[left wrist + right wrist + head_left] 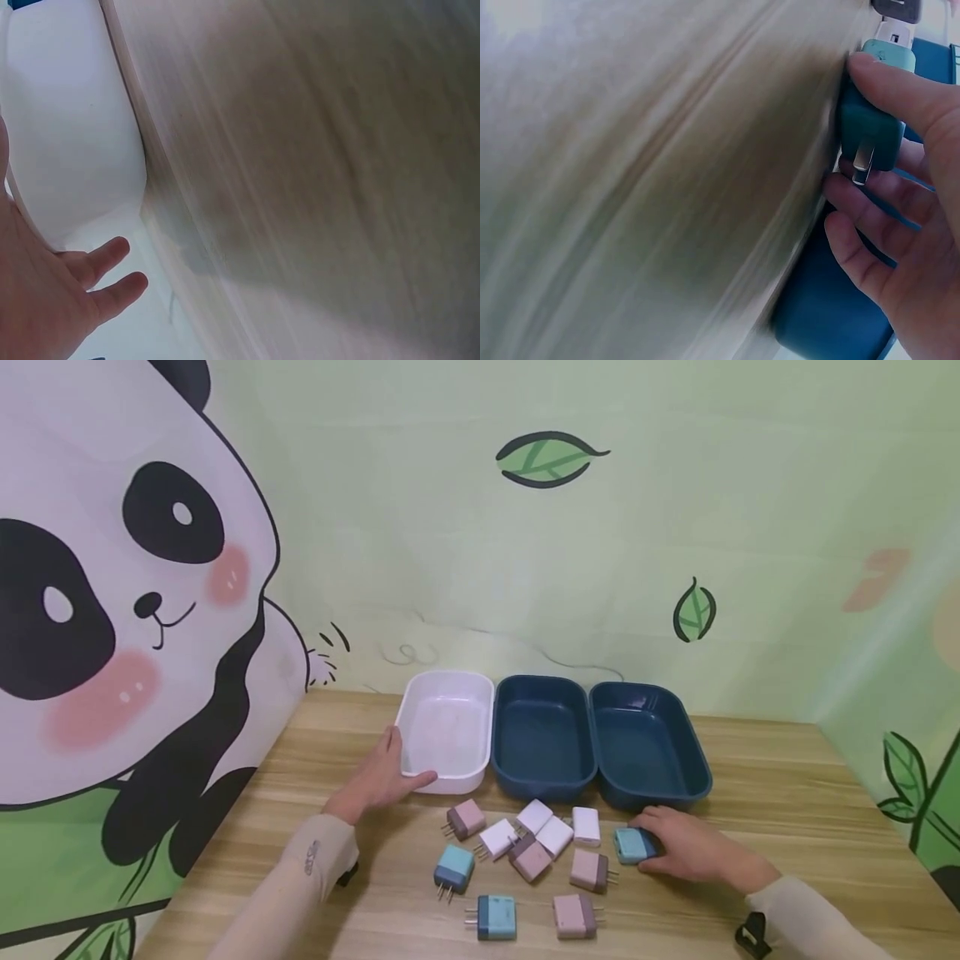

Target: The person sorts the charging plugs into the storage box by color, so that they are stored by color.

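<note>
My left hand (pixel 381 774) rests at the near left corner of a white plastic tray (pixel 461 783). Its thumb lies along the front rim. In the left wrist view the fingers (pixel 112 259) are spread beside the tray's outer wall. On the right, my right hand (pixel 693 845) pinches a light-and-dark-blue charger plug (pixel 628 845) low over the table, in front of the right blue tray (pixel 651 797). The right wrist view shows the thumb on one side of this plug, fingers on the other, and metal prongs (pixel 863 161) pointing toward the palm.
A middle blue tray (pixel 543 789) stands between the white and right ones. Several white plugs (pixel 586 825) and pink plugs (pixel 574 917) lie in front, some in a heap. Two more blue plugs (pixel 497 917) lie nearer on the wooden table (pixel 795 793). A panda-printed backdrop (pixel 420 543) rises behind.
</note>
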Demonstrator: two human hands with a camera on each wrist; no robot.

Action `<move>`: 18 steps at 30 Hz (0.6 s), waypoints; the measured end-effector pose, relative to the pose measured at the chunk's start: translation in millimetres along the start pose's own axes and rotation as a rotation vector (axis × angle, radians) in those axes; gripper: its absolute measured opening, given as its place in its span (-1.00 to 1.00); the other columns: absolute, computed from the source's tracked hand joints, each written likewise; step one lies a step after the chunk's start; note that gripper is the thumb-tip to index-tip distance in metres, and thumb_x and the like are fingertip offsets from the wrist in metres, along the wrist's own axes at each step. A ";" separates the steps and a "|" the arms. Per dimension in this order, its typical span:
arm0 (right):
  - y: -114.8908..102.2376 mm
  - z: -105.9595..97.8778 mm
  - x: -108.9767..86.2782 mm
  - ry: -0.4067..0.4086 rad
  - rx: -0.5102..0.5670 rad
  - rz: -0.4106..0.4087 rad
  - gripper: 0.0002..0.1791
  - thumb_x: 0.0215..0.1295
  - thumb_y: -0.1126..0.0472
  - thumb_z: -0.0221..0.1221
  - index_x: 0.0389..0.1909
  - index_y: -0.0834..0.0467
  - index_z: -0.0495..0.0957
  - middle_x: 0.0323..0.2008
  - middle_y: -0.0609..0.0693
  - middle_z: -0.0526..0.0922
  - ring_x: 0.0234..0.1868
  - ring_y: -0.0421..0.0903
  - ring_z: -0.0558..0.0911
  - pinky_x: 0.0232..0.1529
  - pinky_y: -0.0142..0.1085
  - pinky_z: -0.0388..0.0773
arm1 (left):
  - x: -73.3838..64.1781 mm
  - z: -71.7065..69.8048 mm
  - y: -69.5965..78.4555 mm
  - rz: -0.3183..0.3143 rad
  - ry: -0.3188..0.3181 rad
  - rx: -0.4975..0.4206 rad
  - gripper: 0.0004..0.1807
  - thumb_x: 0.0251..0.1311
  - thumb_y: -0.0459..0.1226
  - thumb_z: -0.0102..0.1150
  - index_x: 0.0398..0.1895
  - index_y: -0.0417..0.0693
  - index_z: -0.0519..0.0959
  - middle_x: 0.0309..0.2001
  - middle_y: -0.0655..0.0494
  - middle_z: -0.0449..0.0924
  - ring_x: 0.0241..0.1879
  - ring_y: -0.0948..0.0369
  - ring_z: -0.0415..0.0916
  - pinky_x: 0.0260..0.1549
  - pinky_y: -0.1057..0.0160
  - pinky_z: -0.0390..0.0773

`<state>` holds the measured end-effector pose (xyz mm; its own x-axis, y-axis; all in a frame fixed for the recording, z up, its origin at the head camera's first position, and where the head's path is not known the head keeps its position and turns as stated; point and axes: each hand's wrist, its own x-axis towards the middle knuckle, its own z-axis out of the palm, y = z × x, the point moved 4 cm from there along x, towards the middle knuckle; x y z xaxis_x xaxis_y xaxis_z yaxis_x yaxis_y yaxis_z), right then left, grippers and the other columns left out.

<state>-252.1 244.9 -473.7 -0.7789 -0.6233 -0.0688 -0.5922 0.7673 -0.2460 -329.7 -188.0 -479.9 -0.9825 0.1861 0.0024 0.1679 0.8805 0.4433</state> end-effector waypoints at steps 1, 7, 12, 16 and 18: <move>0.0 0.3 -0.2 -0.004 0.003 0.008 -0.48 0.04 -0.05 0.36 -0.03 0.13 0.54 -0.17 -0.15 0.49 -0.20 -0.19 0.48 -0.16 -0.16 0.52 | -0.7 0.2 -0.6 -0.003 0.000 -0.005 0.32 -0.02 0.39 0.06 0.44 -0.35 -0.31 0.44 -0.33 -0.30 0.38 -0.20 -0.09 0.26 -0.08 0.10; -1.9 -4.3 -2.0 0.015 0.026 0.007 -0.48 0.05 -0.05 0.36 -0.02 0.12 0.53 -0.16 -0.16 0.50 -0.19 -0.21 0.49 -0.15 -0.16 0.52 | -3.7 0.2 -0.9 -0.007 0.009 -0.037 0.32 -0.03 0.39 0.08 0.45 -0.31 -0.32 0.45 -0.32 -0.28 0.36 -0.21 -0.05 0.23 -0.10 0.15; -7.4 -14.2 -2.1 0.053 0.013 -0.024 -0.51 0.04 -0.01 0.37 -0.04 0.13 0.53 -0.18 -0.17 0.50 -0.22 -0.24 0.49 -0.20 -0.22 0.52 | -4.7 0.6 0.3 -0.017 -0.005 -0.053 0.33 -0.04 0.40 0.07 0.45 -0.30 -0.35 0.44 -0.34 -0.27 0.34 -0.23 0.00 0.21 -0.12 0.18; -12.6 -23.0 0.1 0.081 0.000 -0.046 -0.51 0.03 0.03 0.38 -0.04 0.15 0.53 -0.19 -0.15 0.52 -0.24 -0.25 0.49 -0.24 -0.26 0.53 | -4.8 1.9 0.8 -0.034 -0.018 -0.072 0.35 -0.07 0.43 0.06 0.46 -0.26 -0.37 0.42 -0.34 -0.23 0.31 -0.24 0.07 0.17 -0.15 0.23; -15.6 -27.1 1.7 0.090 -0.002 -0.048 -0.50 0.03 0.04 0.38 -0.03 0.15 0.53 -0.19 -0.15 0.52 -0.24 -0.25 0.50 -0.24 -0.27 0.53 | -4.5 2.1 1.0 -0.038 -0.021 -0.080 0.36 -0.08 0.44 0.05 0.46 -0.25 -0.39 0.42 -0.34 -0.22 0.30 -0.25 0.09 0.16 -0.16 0.24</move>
<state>-249.8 236.0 -443.7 -0.7651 -0.6432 0.0302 -0.6295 0.7375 -0.2446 -324.9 -187.1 -481.3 -0.9860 0.1632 -0.0343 0.1228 0.8496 0.5129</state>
